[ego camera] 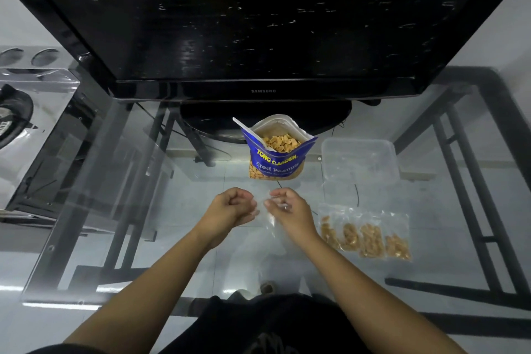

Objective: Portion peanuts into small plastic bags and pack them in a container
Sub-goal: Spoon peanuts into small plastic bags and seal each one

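The empty small plastic bag (270, 220) hangs between both hands over the near middle of the glass table (138, 181). It looks featherlight, limp and slippery, best pinched at the lips of its mouth. The left hand (230, 207) and right hand (290, 210) curl tight, each seemingly pinching its top edge. Just beyond stands the open peanut pouch (275, 161), far right the clear container (359, 161), near right four filled bags (367, 236).

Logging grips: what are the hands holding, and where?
Both the left hand and right hand pinch a small clear bag at its top edge.
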{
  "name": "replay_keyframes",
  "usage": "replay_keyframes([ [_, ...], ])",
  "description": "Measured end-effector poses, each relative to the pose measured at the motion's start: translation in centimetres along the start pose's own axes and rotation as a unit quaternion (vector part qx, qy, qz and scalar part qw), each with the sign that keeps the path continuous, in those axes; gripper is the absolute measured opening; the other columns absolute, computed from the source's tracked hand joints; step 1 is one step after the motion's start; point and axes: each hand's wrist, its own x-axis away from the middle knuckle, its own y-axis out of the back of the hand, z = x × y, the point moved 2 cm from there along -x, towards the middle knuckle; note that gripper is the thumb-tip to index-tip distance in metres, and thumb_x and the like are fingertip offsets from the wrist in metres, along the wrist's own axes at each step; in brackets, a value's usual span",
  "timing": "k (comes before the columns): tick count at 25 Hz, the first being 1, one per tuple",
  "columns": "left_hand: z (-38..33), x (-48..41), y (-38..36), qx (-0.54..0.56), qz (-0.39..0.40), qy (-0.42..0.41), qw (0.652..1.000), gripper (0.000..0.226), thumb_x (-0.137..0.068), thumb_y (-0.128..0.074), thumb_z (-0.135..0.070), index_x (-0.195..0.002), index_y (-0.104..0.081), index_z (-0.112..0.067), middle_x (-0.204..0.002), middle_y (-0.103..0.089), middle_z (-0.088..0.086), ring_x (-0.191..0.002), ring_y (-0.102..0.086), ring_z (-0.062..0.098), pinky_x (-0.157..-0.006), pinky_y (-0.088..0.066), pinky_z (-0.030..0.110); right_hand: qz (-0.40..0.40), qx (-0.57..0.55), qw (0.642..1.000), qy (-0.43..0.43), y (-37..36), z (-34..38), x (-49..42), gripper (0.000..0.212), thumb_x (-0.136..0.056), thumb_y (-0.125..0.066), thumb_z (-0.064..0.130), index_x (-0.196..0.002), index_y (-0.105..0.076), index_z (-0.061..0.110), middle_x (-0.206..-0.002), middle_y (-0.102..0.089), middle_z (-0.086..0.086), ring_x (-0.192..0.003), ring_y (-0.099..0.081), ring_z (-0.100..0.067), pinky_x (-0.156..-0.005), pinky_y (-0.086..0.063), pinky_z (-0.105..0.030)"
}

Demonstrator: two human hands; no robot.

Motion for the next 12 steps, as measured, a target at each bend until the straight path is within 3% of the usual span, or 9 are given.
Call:
replay_keyframes([
  [4,-1.6,-0.2,0.0,0.059,0.008,0.007,0.998,0.018,-0.092,-0.056,-0.017,-0.084,-0.067,-0.004,-0.073,-0.069,0.005,-0.075,-0.067,0.016,-0.070,-0.058,0.024,0.045,0.016,0.998,0.048,1.2,1.7,-0.7,0.017,-0.083,-0.068,0.018,-0.091,-0.062,0.032,-0.092,-0.067,0.006,-0.078,-0.064,-0.009,-0.078,-0.055,-0.035],
  [7,-2.3,-0.1,-0.1,0.060,0.030,0.021,0.998,0.014,-0.090,-0.055,-0.008,-0.086,-0.067,-0.003,-0.072,-0.071,0.008,-0.071,-0.071,0.018,-0.064,-0.058,0.022,0.059,0.043,0.995,0.066,1.9,2.3,-1.1,0.016,-0.084,-0.067,0.018,-0.095,-0.064,0.028,-0.092,-0.068,0.003,-0.073,-0.061,-0.005,-0.076,-0.054,-0.031],
  [12,-3.1,0.3,-0.5,0.054,0.055,0.029,0.997,0.014,-0.090,-0.056,-0.010,-0.088,-0.068,-0.004,-0.074,-0.073,0.009,-0.072,-0.072,0.019,-0.061,-0.058,0.021,0.075,0.048,0.993,0.073,2.5,3.3,-1.1,0.021,-0.085,-0.066,0.020,-0.106,-0.063,0.020,-0.107,-0.064,0.003,-0.097,-0.060,-0.012,-0.077,-0.053,-0.026],
])
